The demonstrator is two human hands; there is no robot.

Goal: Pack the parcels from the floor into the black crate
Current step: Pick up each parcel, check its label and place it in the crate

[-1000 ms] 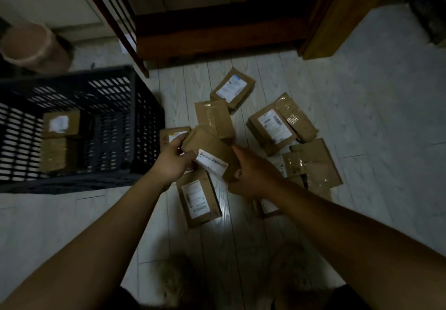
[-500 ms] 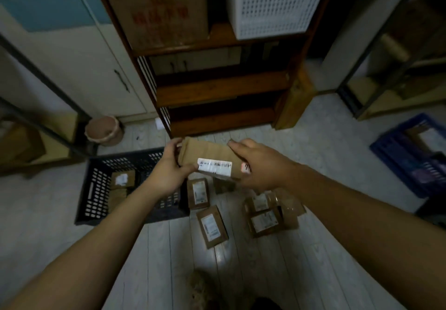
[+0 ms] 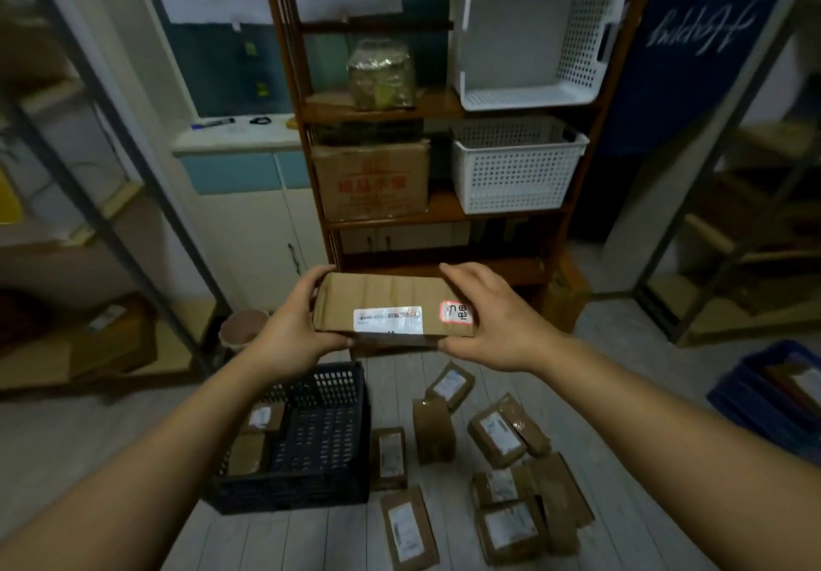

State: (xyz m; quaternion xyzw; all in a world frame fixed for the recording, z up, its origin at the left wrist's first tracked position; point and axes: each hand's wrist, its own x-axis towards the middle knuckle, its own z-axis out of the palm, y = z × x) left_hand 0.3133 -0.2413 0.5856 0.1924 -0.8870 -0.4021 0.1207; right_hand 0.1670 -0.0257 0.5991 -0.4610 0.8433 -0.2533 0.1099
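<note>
I hold a brown cardboard parcel (image 3: 391,308) with a white label and a red-edged sticker up at chest height, level, long side across. My left hand (image 3: 291,330) grips its left end and my right hand (image 3: 488,326) grips its right end. Below on the floor stands the black crate (image 3: 320,437), holding two parcels (image 3: 262,432) at its left side. Several brown parcels (image 3: 502,459) lie scattered on the floor to the right of the crate.
A wooden shelf unit (image 3: 426,224) stands straight ahead with two white baskets (image 3: 515,166) and a cardboard box (image 3: 371,179). A blue crate (image 3: 773,397) sits at the right. Metal racks flank both sides. A small brown bin (image 3: 242,326) stands behind the black crate.
Both hands have lifted the parcel from the floor pile up to chest height. The view has tilted upward from the floor to the shelves.
</note>
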